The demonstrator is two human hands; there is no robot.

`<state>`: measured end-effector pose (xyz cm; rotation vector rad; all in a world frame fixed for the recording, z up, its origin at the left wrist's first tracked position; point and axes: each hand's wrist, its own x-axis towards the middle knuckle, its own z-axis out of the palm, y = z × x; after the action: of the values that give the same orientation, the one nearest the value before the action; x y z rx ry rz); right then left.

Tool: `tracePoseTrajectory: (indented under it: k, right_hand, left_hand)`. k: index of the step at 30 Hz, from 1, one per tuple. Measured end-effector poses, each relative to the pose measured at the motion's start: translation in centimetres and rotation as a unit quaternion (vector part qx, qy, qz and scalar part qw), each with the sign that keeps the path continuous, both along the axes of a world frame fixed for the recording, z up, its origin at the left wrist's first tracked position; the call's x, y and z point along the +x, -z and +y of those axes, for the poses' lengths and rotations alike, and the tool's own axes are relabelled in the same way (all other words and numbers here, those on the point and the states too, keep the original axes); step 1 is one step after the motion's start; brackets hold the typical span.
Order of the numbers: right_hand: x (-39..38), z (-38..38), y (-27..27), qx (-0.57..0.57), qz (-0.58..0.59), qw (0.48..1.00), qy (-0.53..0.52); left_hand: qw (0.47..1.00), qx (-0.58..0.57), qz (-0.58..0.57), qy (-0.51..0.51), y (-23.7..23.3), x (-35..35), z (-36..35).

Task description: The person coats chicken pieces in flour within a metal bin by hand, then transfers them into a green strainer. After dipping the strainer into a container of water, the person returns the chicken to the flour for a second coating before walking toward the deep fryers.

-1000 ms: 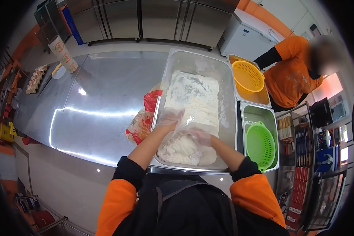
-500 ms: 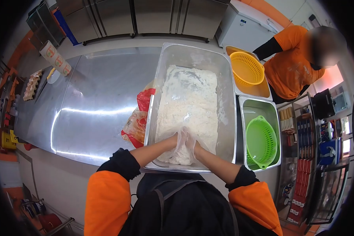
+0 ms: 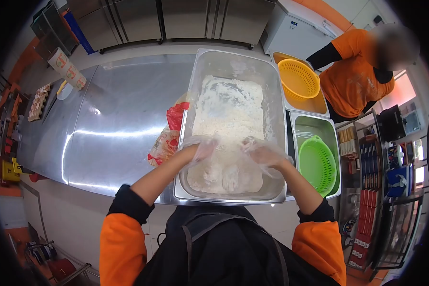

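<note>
A deep steel pan (image 3: 277, 119) holds a broad bed of white flour (image 3: 233, 112). Flour-coated lumps (image 3: 229, 177) lie at its near end; what is under the coating cannot be made out. Both hands wear loose clear plastic gloves. Over the left part of the flour is my left hand (image 3: 204, 149), fingers extended inward and nothing seen in them. Facing it from the right side, my right hand (image 3: 263, 154) has its fingers apart, their tips dusted with flour. The hands are apart, with flour between them.
Right of the pan, a yellow basket (image 3: 299, 80) and a green basket (image 3: 317, 164) sit in steel trays. A red-printed bag (image 3: 164, 148) lies at the left. Farther left stand a printed paper roll (image 3: 66, 69) and an egg tray (image 3: 38, 102). A co-worker (image 3: 352, 81) stands at the right.
My hands were together low in the pan, in the flour at the near end. They have separated, moving outward and farther up the pan, leaving flour-coated lumps exposed.
</note>
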<state>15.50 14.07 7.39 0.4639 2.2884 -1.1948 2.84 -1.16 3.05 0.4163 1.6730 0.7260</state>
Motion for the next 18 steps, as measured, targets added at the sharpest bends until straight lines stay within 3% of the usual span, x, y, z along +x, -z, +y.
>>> tracePoseTrajectory:
  k: [2,3,5,7,8,11,14,16,17,18]
  right_hand:
    - [0.9,-1.1,0.8,-0.077,-0.135,0.982,0.107]
    - [1.5,-1.6,1.5,-0.113,-0.199,0.960,0.160]
    - [3.0,-3.0,6.7,-0.260,-0.204,0.917,0.222]
    - [2.1,-5.6,9.2,-0.360,-0.127,0.881,0.280]
    - [1.0,-6.8,7.4,-0.349,-0.115,0.870,0.328]
    - [0.1,-6.9,8.5,-0.372,-0.036,0.867,0.330]
    - [0.6,-4.6,12.9,-0.258,0.062,0.913,0.308]
    - [0.6,-2.5,14.3,-0.179,0.126,0.934,0.281]
    - [0.6,-0.4,13.9,-0.073,0.125,0.959,0.246]
    - [0.1,1.4,12.5,0.036,0.121,0.970,0.207]
  left_hand:
    - [0.989,-0.120,0.034,0.082,-4.5,0.6,0.5]
    - [0.992,-0.085,0.042,0.081,-3.7,0.8,0.6]
    - [0.995,-0.017,0.057,0.079,1.9,2.0,0.9]
    - [0.993,0.045,0.068,0.082,7.7,3.4,0.9]
    - [0.991,0.076,0.070,0.085,8.9,4.0,0.9]
    - [0.987,0.156,-0.032,-0.018,5.0,5.2,0.9]
    - [0.973,0.209,-0.085,-0.054,5.9,5.1,1.4]
    - [0.962,0.164,-0.158,-0.153,4.1,4.7,2.0]
    - [0.950,0.140,-0.195,-0.201,3.5,4.5,2.3]
    - [0.964,0.192,-0.120,-0.139,5.7,3.8,2.2]
